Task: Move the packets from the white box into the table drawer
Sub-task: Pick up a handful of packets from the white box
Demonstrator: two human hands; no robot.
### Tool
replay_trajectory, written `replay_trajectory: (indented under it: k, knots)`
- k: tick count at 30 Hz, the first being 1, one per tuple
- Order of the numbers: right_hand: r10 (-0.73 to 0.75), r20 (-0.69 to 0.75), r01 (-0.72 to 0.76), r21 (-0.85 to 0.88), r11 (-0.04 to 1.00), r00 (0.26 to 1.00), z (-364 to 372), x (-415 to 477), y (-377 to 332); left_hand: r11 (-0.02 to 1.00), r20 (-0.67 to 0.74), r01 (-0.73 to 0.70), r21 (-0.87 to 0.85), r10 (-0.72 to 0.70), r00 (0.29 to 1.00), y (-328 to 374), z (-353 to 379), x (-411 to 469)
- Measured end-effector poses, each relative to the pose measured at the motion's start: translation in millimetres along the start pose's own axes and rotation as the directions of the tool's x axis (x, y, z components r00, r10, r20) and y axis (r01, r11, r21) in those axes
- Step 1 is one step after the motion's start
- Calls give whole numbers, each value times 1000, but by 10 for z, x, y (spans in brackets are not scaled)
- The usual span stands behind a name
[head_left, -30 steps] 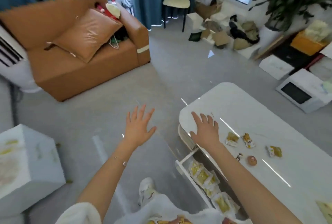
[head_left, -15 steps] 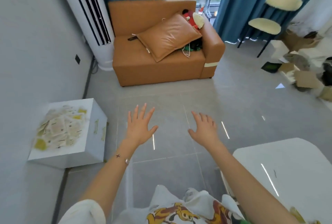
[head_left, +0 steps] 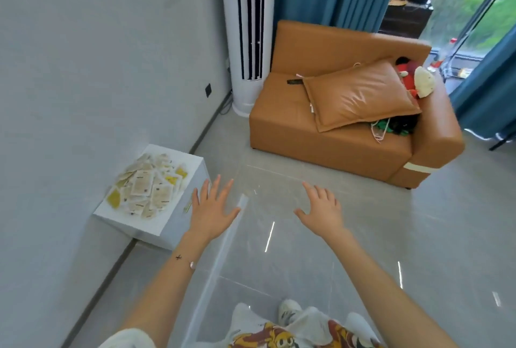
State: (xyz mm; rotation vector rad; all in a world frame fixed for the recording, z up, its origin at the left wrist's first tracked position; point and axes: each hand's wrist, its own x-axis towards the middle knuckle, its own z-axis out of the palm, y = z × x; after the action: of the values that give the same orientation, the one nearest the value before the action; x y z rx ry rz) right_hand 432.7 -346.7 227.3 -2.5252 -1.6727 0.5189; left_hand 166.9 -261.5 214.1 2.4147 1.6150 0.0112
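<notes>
Beside the wall, pale and yellow packets (head_left: 145, 192) heap the white box (head_left: 181, 225); both hands (head_left: 210, 209) spread, holding nothing.

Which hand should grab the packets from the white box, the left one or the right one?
Probably the left. The left hand hovers open right beside the white box, close to its pile of packets. The right hand is open too, but it is farther away, out over the floor.
</notes>
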Motion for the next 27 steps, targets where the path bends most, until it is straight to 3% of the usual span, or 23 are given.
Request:
replay_trajectory:
  k: [9, 19, 27]
  knots:
    - [-332, 74, 337, -90, 937, 941, -234, 1269, -486, 894, 19, 416, -166, -419, 908, -299, 85, 266]
    - [-578, 204, 604, -97, 791, 790, -139, 2155, -1704, 771, -10, 589, -244, -609, 793, -1008, 24, 673]
    - [-629, 279, 679, -137, 721, 725, 110, 2967, -2965, 631, 135, 710, -312, -711, 691, -2092, 124, 1330]
